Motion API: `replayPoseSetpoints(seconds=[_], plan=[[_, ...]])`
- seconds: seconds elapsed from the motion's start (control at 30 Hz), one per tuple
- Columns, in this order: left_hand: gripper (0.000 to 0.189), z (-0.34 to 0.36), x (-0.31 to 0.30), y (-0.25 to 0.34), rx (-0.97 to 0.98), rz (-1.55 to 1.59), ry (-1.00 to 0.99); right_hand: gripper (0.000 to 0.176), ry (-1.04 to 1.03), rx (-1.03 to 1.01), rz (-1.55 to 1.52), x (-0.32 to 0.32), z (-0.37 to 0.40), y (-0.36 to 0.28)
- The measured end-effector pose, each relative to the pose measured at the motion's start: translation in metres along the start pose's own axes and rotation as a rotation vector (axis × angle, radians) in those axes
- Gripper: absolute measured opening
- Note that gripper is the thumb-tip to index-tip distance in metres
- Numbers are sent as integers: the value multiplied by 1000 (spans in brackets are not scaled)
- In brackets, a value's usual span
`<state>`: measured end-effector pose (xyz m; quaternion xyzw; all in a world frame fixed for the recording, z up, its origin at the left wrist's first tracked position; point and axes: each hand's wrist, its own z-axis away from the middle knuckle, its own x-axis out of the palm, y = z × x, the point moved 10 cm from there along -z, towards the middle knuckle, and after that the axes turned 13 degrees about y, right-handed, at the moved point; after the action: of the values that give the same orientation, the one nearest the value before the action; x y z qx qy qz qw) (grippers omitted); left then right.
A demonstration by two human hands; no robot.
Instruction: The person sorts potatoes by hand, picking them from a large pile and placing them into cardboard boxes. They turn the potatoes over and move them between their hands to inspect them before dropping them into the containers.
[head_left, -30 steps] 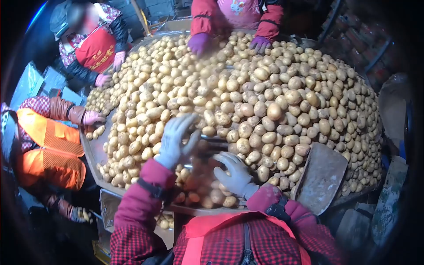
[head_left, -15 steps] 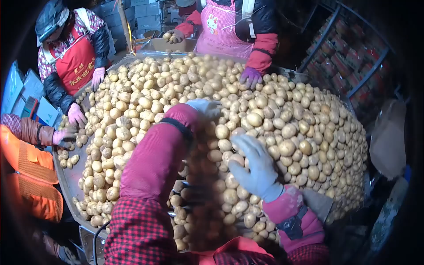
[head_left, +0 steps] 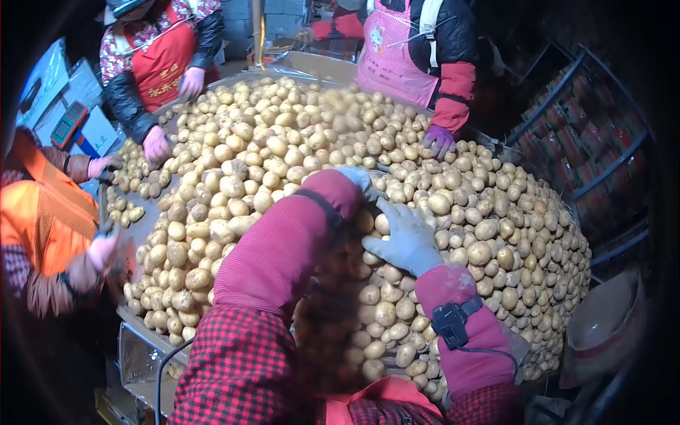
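red apron: upper left, gold characters in two rows, too blurred to read surely.
pink apron: top centre, pale rabbit print, faint writing below it too small to read.
device: upper left, red-edged, display illegible.
potatoes: heaped across the middle of the frame; those at lower centre blur into shadow.
left hand: gloved, at centre, mostly hidden by its sleeve; grip impossible to tell.
right hand: gloved, right of centre, over the potatoes, thumb spread wide from the fingers.
orange vest: cut off at left edge.
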<state>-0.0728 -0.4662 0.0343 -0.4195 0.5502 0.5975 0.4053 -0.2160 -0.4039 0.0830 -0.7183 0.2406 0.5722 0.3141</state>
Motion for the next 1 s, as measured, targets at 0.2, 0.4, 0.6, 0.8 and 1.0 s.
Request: replayPoseSetpoints(seconds=[0.2, 0.4, 0.6, 0.8, 1.0], plan=[[50, 96, -31, 17, 6, -36, 25, 95, -35, -62, -14, 30, 64, -59], [43, 167, -31, 5, -41, -118, 151, 84, 42, -186, -164, 50, 126, -102], [42, 235, -25, -22, 19, -34, 471, 74, 220, -193, -132, 57, 159, -116], [60, 319, -32, -75, -98, -17, 580, 62, 260, -151, -320, 63, 184, -107], [60, 380, -35, -85, -153, -181, 755, 55, 294, -105, -427, 59, 197, -106]])
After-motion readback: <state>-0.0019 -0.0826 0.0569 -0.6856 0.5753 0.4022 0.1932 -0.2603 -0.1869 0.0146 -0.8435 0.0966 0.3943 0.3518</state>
